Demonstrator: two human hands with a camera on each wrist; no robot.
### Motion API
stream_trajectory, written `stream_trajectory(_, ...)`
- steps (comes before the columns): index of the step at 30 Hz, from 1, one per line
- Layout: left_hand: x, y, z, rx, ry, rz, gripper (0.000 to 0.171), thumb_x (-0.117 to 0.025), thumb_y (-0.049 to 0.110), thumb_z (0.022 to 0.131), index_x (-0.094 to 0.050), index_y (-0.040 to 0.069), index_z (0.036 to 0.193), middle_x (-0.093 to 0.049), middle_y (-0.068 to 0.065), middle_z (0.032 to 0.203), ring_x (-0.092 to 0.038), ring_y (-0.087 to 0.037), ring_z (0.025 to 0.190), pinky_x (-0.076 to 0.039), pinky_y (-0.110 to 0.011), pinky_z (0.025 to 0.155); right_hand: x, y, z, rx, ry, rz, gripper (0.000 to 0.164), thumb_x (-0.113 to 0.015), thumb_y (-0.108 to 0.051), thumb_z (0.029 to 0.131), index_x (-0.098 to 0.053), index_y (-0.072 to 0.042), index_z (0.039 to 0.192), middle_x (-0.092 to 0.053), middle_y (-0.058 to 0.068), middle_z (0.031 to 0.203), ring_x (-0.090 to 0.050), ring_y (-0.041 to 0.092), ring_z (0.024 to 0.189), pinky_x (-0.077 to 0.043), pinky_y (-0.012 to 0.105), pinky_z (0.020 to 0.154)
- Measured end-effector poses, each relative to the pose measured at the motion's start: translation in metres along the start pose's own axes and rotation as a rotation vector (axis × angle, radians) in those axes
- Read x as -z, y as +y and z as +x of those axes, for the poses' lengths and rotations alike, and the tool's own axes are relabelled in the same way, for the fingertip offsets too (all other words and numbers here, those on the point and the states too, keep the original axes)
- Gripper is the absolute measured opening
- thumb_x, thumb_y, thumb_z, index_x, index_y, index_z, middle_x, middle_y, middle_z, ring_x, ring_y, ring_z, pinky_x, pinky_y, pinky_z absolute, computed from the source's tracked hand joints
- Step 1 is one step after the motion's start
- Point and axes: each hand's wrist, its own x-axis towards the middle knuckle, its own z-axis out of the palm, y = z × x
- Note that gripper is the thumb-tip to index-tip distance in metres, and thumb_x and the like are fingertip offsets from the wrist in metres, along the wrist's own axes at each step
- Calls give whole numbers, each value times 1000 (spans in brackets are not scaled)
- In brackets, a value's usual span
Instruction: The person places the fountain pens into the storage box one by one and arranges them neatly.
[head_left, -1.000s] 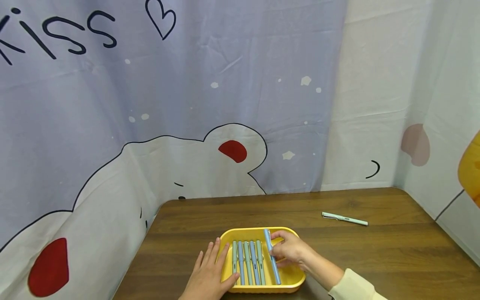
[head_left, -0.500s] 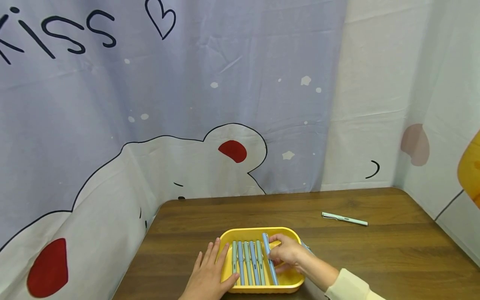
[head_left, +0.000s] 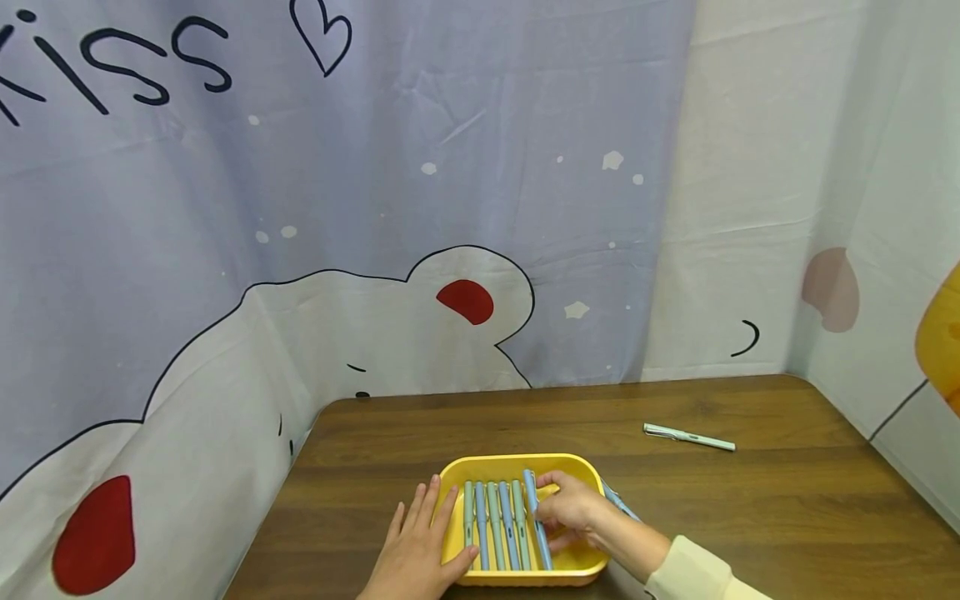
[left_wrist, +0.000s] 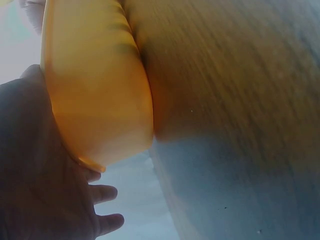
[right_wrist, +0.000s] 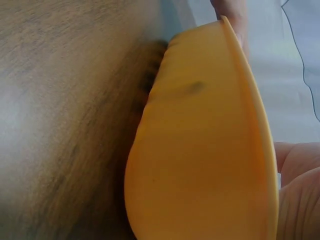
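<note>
In the head view, my right hand reaches into the yellow tray and pinches a blue pen that slants slightly along the right of a row. That row of pens, pale green alternating with blue, lies side by side in the tray's left part. Across the tray's left rim rests my left hand, fingers spread and straight. The left wrist view has the left palm against the tray's outer wall. The right wrist view shows mainly tray wall, hiding the right fingertips.
A pale green pen lies on the wooden table to the back right. Another blue pen sits just right of the tray, partly hidden by my right forearm. A printed curtain hangs behind the table.
My right hand has shifted slightly left and lowered the blue pen closer to the row. The blue pen beside the tray has come into view as the forearm moved. The left hand stays put.
</note>
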Motion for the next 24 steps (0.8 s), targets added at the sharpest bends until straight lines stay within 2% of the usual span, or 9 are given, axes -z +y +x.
stream_trajectory(9, 0, 0, 0, 4, -3, 6, 87, -56, 67, 93, -37, 11, 157, -23, -19, 166, -26, -43, 150, -21, -71, 114, -3, 6, 4, -11, 26, -3, 52, -60, 10, 81, -45, 5, 131, -60, 18, 86, -63, 25, 70, -61, 39, 56)
stream_trajectory(14, 0, 0, 0, 3, -5, 5, 88, -56, 68, 93, -36, 11, 158, -22, -19, 166, -26, -43, 150, -21, -71, 114, -5, 7, 7, -25, 42, -34, 50, -59, 11, 81, -44, 7, 129, -59, 19, 84, -62, 25, 68, -61, 41, 57)
stream_trajectory(24, 0, -1, 0, 3, -10, -3, 88, -55, 68, 93, -36, 12, 158, -21, -19, 166, -25, -44, 150, -21, -71, 114, -8, 7, 10, -43, 62, -140, 45, -62, 9, 82, -47, 8, 124, -58, 18, 78, -61, 23, 65, -61, 37, 55)
